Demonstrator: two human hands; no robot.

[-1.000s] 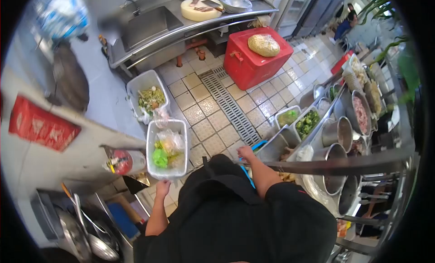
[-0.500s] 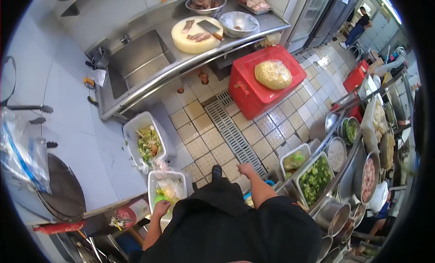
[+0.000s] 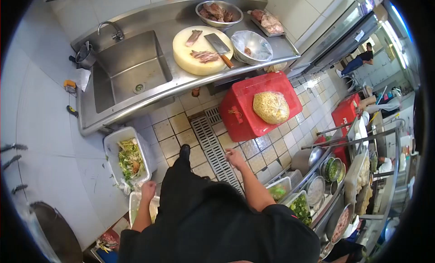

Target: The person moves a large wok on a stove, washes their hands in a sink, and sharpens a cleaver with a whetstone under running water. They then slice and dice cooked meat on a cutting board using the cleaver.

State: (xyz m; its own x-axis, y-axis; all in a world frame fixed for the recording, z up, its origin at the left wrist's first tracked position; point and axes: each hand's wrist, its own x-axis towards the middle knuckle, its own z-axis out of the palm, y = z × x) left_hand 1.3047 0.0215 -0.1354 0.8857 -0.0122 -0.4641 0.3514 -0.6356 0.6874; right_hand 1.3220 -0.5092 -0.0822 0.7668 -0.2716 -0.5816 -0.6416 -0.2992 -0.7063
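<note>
My left hand (image 3: 148, 189) hangs with its fingers curled in over the near white bin (image 3: 136, 206), and nothing shows in it. My right hand (image 3: 234, 158) is held out above the tiled floor by the drain grate, its fingers loosely bent and partly apart, holding nothing I can see. Ahead of it stands a red cooler box (image 3: 240, 115) with a bag of noodles (image 3: 271, 107) on its lid. On the steel counter, a cleaver (image 3: 218, 44) lies across a round cutting board (image 3: 181, 54) beside sliced meat (image 3: 205, 57).
A steel sink (image 3: 131, 68) is at the left of the counter. Bowls of meat (image 3: 219, 14) and a lined bowl (image 3: 252, 46) stand behind. A bin of vegetable scraps (image 3: 131, 161) sits below. Food-laden racks (image 3: 312, 190) line the right; another person (image 3: 360, 59) is far off.
I have stepped forward, so the sink, board and cooler box appear closer. One foot has swung ahead. My left hand has moved up in view, and the right one has loosened slightly.
</note>
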